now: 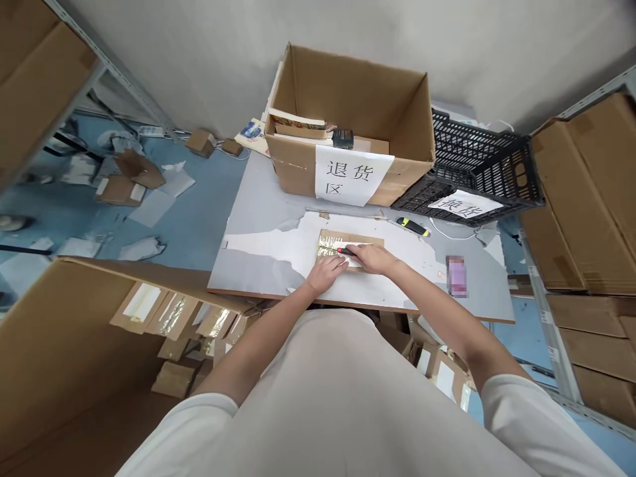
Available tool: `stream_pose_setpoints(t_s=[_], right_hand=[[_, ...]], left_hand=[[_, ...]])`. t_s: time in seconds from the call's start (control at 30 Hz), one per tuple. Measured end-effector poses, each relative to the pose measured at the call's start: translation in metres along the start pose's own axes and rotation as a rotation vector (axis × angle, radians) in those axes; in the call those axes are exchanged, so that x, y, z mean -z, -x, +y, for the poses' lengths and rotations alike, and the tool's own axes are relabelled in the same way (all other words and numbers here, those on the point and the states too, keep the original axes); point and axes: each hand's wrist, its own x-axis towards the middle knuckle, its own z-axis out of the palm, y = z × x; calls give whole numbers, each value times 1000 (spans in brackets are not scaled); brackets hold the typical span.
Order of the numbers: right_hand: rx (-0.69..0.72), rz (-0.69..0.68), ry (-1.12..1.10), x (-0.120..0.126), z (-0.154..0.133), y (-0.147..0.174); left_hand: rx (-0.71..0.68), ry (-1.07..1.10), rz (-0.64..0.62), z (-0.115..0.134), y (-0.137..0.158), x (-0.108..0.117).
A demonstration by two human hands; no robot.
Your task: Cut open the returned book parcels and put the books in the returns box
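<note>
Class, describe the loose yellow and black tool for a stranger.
Find the big open carton on the table. In front of the black crate beside it lies the tool, with yellow markings, unlike the red-marked tool in the right hand.

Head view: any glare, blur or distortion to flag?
Head view: bright glare streaks on the parcel's tape, by the left hand; head view, edges: wide-angle stretch, floor clutter at left looks soft; head view, table right: purple item pixelated; head view, top right: wall darkens.
</note>
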Motion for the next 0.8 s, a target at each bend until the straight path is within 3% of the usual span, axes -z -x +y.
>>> stream_pose_setpoints(t_s=[0.27, 0.8], right_hand=[[-9, -97, 83, 19, -4, -7], [-27, -159, 238, 19, -5, -10]], left_hand=[[24, -16, 43, 5, 2, -5], [73, -14, 49, 8, 0, -12]])
